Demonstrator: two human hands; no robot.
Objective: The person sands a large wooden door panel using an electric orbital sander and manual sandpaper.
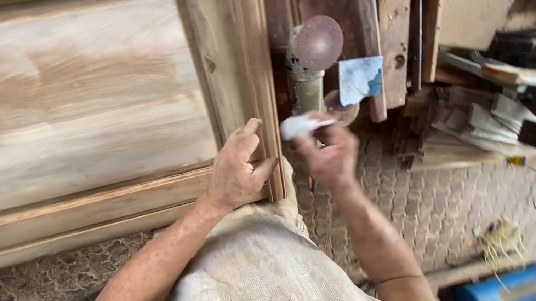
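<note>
Door panel: one pale wooden door panel (pixel 61 111) is lying flat, filling the upper left and running out of view at the top and left.
Left hand: one left hand (pixel 237 170) is resting on the door panel's right frame edge, fingers spread apart and gripping nothing, thumb pressing the moulded strip.
Right hand: one right hand (pixel 330 155) is hovering just right of the door panel's edge, its grip pinched together on one small white piece (pixel 298 125); what that piece is cannot be made out.
Blue-white scrap: one scrap (pixel 360 78) is sitting right of the door panel, beyond the right hand.
Round object: one dusty domed object (pixel 315 43) is standing beside the scrap, its lower part hidden.
Planks: several boards (pixel 396 8) are leaning farther right, partly cut off.
</note>
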